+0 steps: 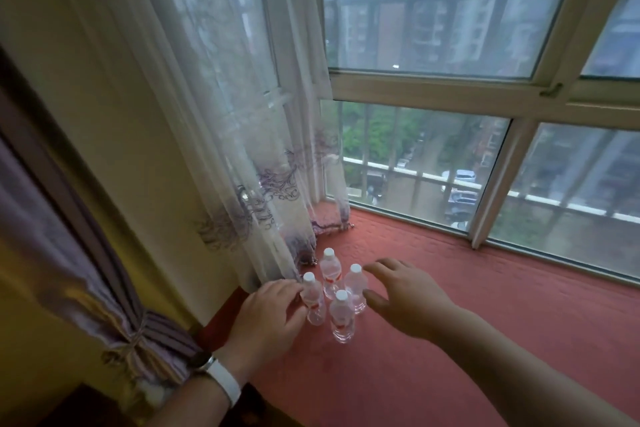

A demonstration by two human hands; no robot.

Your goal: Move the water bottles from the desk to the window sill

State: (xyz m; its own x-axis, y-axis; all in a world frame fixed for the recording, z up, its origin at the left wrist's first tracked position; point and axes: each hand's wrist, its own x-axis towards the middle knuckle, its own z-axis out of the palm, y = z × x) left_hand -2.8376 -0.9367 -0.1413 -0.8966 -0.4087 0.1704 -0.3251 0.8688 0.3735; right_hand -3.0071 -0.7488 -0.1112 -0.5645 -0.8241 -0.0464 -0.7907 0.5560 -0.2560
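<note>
Both my forearms reach toward twelve o'clock. My left hand (268, 312) curls its fingers against the nearest-left of four water bottles (331, 295), upright, white-capped, clear, clustered on the red window sill (485, 305). My right hand (405, 298) hovers spread and released at their three o'clock. Sheer curtain (242, 149) hangs at eleven.

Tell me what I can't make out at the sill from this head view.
- Desk: out of frame, so bottles left there unknown.
- Left hand on the left bottle: fingers hide whether contact is a grip.
- Bottle labels: too small to read.
- Sill corner: covered by the curtain.
</note>
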